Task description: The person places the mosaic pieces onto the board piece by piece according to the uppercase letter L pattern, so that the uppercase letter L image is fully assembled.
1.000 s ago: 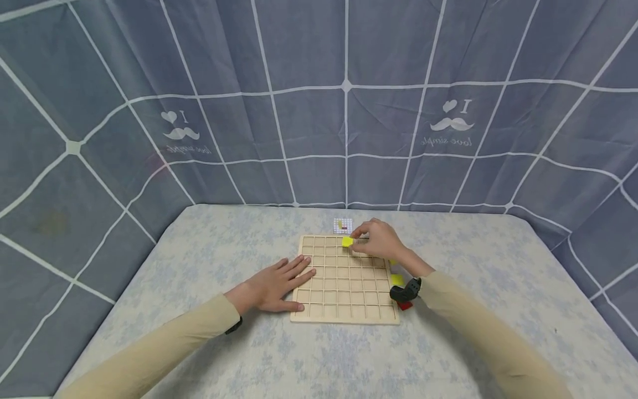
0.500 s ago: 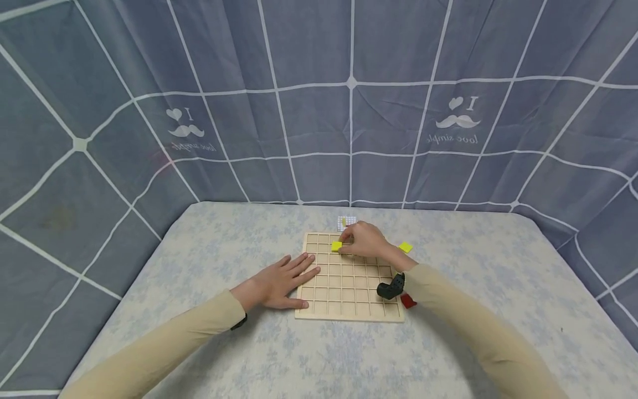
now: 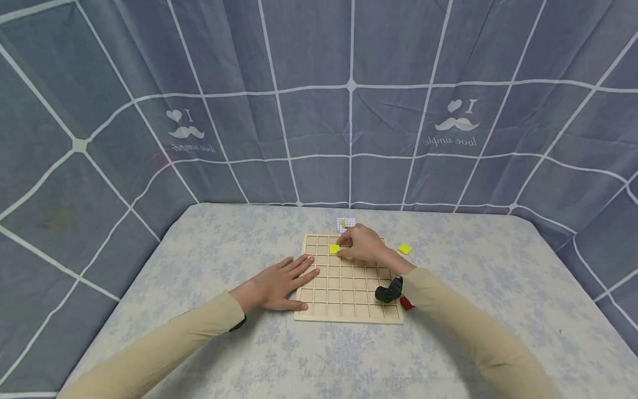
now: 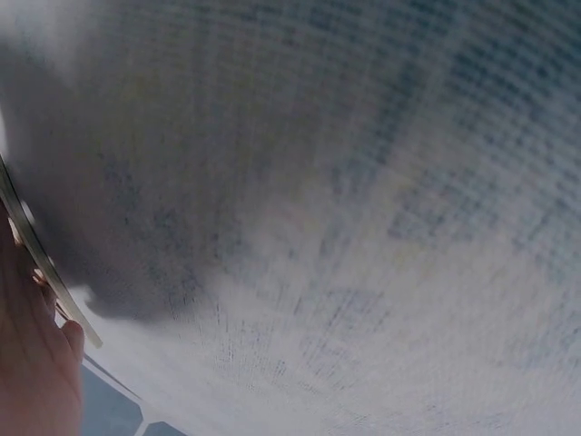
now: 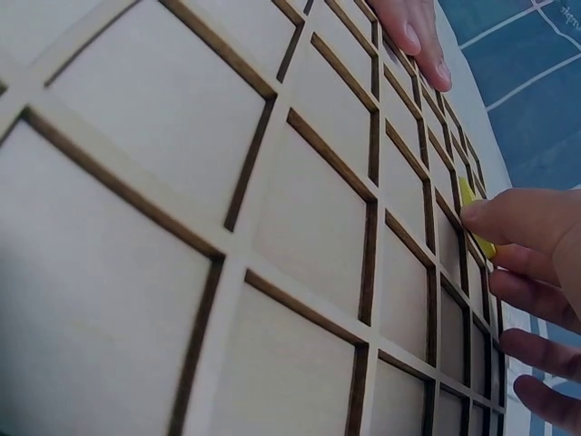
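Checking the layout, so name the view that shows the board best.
Head view: the board fits whole in frame, though partly covered. The right wrist view is closer but crops it; the left wrist view catches only a thin sliver.

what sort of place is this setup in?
Probably a small curtained-off workspace, maybe a recording booth: a blue-grey curtain surrounds the back and both sides of a floral-patterned table, where a wooden grid board lies.

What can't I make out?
Head view: part of the card, behind the right hand; markings too small.
Head view: part of the board's edge, behind the wrist device.
Right wrist view: part of the held tile, behind the thumb.
Left wrist view: left hand, cut off by the left edge.
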{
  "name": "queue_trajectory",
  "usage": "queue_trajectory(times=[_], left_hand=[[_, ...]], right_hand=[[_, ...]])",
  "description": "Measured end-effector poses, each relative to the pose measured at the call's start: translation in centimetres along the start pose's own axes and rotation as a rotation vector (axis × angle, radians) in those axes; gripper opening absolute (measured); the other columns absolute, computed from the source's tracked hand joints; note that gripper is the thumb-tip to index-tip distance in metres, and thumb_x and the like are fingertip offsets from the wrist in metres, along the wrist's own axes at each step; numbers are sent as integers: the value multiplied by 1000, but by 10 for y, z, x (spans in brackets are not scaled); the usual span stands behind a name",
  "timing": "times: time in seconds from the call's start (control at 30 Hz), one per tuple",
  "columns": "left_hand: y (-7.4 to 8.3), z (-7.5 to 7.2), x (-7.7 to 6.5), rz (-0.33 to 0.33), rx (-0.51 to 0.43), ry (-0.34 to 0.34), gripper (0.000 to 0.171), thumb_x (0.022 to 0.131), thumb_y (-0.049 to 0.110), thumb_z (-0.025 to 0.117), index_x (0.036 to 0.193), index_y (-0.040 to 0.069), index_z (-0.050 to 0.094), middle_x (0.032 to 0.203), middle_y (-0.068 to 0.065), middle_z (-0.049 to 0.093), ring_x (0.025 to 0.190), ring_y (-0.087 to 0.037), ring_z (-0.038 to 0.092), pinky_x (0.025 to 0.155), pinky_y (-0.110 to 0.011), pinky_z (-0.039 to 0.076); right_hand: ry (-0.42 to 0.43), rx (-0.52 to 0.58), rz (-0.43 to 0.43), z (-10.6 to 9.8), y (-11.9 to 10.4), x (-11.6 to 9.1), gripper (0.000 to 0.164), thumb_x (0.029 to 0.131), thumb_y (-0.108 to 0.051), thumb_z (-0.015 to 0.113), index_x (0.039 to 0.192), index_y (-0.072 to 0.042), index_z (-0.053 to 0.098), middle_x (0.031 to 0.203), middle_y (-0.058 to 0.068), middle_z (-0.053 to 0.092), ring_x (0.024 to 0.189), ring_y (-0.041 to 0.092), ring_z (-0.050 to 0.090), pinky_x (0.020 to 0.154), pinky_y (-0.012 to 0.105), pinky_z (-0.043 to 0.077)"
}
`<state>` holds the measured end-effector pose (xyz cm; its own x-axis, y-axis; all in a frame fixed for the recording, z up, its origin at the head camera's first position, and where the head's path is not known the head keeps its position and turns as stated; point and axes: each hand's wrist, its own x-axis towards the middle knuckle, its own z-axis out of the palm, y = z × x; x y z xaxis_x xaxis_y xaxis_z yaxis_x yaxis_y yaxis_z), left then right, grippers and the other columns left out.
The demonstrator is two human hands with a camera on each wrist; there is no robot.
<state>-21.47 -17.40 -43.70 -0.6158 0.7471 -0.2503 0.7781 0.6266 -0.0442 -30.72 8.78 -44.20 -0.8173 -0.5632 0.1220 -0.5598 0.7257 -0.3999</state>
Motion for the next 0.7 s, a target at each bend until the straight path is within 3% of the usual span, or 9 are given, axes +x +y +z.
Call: queue_trajectory(times=[0.3,0.53,0.7], left_hand=[[3,0,1,10,21,-11,79,96,62,36,156,16,15,163,-13,7,150,-29,9,120,-44,18],[1,0,1,17,-6,-6,80,96,63,35,156,15,15,162,-15,8,150,-31,10,120,-46,19],[-1,0,1,15,25,-10,80,96,65,33,156,15,14,163,-14,7,150,-30,9,120,-46,19]], right_hand=[[-6,39,33,2,-2,-5,27,80,-31,79,100,-13,77,97,1,74,89,16,66,78,34,55],[12,22,-18,2,0,-5,28,80,-31,79,101,-13,77,98,0,75,92,18,68,83,37,55],[17,28,-37,1,0,-4,26,81,-29,78,101,-12,77,98,1,75,92,18,68,82,36,55]])
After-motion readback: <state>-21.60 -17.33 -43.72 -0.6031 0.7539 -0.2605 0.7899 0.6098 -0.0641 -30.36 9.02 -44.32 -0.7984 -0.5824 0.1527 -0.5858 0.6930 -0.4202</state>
